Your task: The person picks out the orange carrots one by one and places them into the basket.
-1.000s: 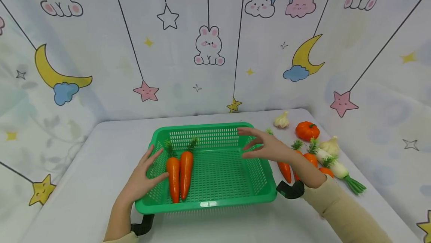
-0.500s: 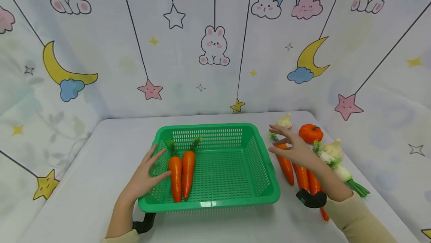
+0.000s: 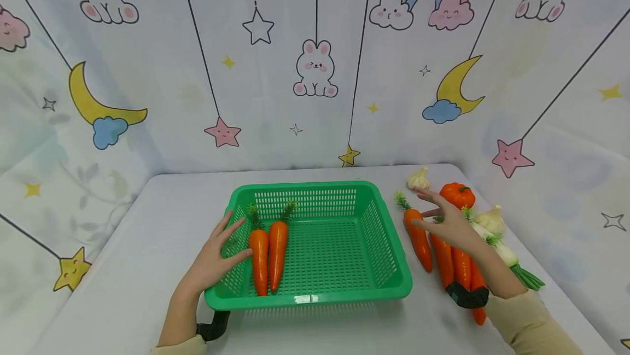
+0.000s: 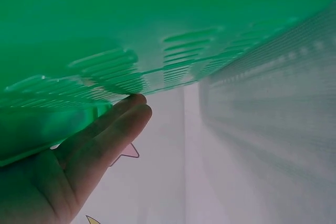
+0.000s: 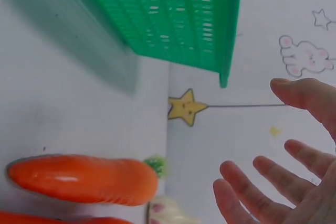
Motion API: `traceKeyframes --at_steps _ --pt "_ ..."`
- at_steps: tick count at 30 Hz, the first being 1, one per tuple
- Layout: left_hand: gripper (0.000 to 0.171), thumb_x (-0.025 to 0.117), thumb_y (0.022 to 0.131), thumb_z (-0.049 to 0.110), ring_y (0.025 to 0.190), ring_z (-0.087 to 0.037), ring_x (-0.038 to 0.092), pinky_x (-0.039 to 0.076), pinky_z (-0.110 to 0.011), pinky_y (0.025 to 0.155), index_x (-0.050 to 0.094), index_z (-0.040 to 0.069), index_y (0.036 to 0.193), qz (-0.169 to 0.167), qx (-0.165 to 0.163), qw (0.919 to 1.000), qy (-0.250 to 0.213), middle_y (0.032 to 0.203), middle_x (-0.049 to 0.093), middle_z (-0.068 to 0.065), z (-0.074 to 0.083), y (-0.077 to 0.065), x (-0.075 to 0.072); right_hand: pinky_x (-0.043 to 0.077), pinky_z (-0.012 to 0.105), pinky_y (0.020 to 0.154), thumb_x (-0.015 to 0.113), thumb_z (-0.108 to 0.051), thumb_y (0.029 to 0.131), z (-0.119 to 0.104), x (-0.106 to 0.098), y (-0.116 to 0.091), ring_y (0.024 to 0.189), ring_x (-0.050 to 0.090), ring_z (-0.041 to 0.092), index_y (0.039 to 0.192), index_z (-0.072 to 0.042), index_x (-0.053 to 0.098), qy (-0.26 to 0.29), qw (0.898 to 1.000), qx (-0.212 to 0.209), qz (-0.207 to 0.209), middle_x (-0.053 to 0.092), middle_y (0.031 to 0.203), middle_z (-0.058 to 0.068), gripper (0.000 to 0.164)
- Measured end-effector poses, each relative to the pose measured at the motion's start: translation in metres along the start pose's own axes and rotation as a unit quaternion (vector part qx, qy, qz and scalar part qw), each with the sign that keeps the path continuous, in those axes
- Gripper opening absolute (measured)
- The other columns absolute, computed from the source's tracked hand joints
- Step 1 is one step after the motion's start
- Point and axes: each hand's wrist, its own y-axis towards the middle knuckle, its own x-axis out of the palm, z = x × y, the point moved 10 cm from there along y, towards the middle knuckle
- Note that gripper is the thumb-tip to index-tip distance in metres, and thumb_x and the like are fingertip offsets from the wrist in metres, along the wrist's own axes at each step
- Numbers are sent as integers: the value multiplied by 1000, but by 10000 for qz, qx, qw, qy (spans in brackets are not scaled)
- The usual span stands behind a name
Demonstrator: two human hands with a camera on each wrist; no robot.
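A green plastic basket (image 3: 322,301) stands mid-table with two toy carrots, a left carrot (image 3: 259,262) and a right carrot (image 3: 278,256), side by side at its left end. My left hand (image 3: 211,262) rests at the basket's left rim, fingers spread and thumb over the inside. In the left wrist view, straight fingers (image 4: 113,145) lie against its slotted outer wall. Over the vegetables on the right hovers my right hand (image 3: 450,226), holding nothing, fingers loosely bent and apart. Nearest to it lies a loose carrot (image 3: 418,240); several more are partly hidden under the wrist and arm.
Behind the right hand are a garlic bulb (image 3: 418,179) and an orange pumpkin (image 3: 458,195). A second garlic bulb (image 3: 492,219) and a white-stemmed vegetable with green leaves (image 3: 509,259) lie farther right. A patterned cloth (image 3: 275,98) hangs behind the white table (image 3: 162,207).
My right hand has moved from above the basket's right side out to the right, over the carrots. The left hand stays at the rim. The head view has shifted slightly.
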Motion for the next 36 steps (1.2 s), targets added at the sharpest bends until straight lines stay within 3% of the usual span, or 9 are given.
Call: traceKeyframes --at_steps 8,17,27,36 --pt "66 66 84 28 132 -46 15 24 -71 90 38 8 140 0 18 10000 -20 151 10 -15 -2 1 1 52 42 74 66 -26 85 23 6 2 107 50 45 146 -12 22 147 9994 266 -142 31 140 24 76" --pt "66 66 84 28 132 -45 15 24 -71 91 37 7 140 -38 -3 10000 -40 151 9 -14 -6 2 2 48 49 79 65 -20 86 47 14 7 105 49 48 144 -1 21 244 9993 248 -137 28 139 30 76" --pt "65 65 85 28 132 -45 14 23 -71 91 37 7 140 -43 -27 10000 -49 152 8 -14 -6 1 2 50 47 76 67 -29 84 67 26 10 111 45 48 144 -4 20 -313 9955 807 -379 28 139 31 80" --pt "64 65 85 27 132 -46 15 23 -72 89 38 10 140 7 -3 9999 -128 151 10 -15 -3 0 0 48 50 80 69 -27 82 76 38 16 109 45 50 143 0 20 -226 9939 885 -611 23 138 35 83"
